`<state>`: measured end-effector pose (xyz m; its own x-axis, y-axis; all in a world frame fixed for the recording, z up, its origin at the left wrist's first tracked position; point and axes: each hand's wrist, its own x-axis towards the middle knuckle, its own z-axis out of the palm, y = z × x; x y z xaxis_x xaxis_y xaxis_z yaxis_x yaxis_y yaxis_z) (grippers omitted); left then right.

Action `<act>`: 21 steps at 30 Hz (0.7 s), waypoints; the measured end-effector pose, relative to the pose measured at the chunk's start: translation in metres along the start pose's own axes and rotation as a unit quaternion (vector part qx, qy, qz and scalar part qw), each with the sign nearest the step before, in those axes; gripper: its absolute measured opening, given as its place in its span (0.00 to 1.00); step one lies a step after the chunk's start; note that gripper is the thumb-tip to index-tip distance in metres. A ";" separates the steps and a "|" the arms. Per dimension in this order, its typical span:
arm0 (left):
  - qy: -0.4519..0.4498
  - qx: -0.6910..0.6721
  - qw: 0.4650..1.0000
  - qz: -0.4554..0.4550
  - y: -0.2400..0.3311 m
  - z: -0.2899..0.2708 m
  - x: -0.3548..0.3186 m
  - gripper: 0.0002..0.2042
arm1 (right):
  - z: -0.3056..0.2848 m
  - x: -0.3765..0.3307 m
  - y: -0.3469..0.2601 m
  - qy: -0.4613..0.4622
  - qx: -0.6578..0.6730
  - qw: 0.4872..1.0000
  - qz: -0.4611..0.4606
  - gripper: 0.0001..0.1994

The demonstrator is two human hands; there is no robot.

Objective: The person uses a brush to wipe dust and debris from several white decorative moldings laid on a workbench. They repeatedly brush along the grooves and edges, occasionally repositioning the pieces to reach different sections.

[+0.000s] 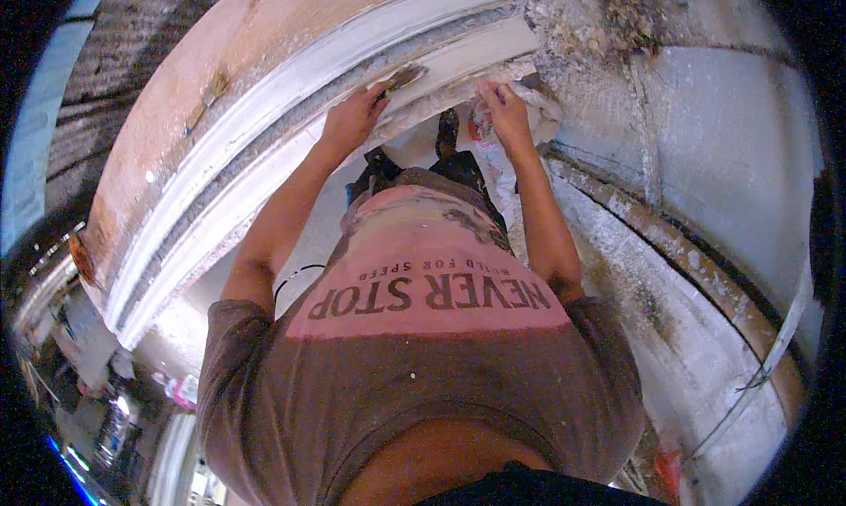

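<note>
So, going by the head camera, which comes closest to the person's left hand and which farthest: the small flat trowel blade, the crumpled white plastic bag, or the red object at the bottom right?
1. Small flat trowel blade: at the left hand's fingertips, against the white moulding.
2. Crumpled white plastic bag: to the right, by the right hand.
3. Red object: far down at the lower right.

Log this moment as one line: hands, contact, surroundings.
left hand: presses flat tool on plaster moulding | right hand: grips crumpled bag | wall: rough grey
</note>
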<state>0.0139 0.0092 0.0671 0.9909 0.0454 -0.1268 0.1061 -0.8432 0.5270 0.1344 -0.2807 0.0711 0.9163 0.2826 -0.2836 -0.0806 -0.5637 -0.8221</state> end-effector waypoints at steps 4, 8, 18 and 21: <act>-0.084 0.058 0.995 0.015 0.009 -0.033 0.018 0.20 | -0.018 -0.029 0.008 0.000 0.163 0.979 0.122 0.15; -0.125 0.044 0.987 0.094 0.046 -0.017 0.113 0.19 | -0.030 -0.034 0.016 0.018 0.224 0.966 0.130 0.13; -0.168 0.064 0.980 0.087 0.098 0.010 0.194 0.19 | -0.099 -0.004 0.020 0.047 0.218 0.961 0.165 0.15; -0.206 0.062 0.977 0.013 0.096 -0.024 0.139 0.19 | -0.106 -0.002 0.069 0.090 0.256 0.945 0.185 0.16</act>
<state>0.1641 -0.0524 0.1204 0.8729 -0.1737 -0.4559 0.0459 -0.9011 0.4312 0.1680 -0.4025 0.0669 0.8365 -0.0219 -0.5476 -0.5451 -0.1355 -0.8273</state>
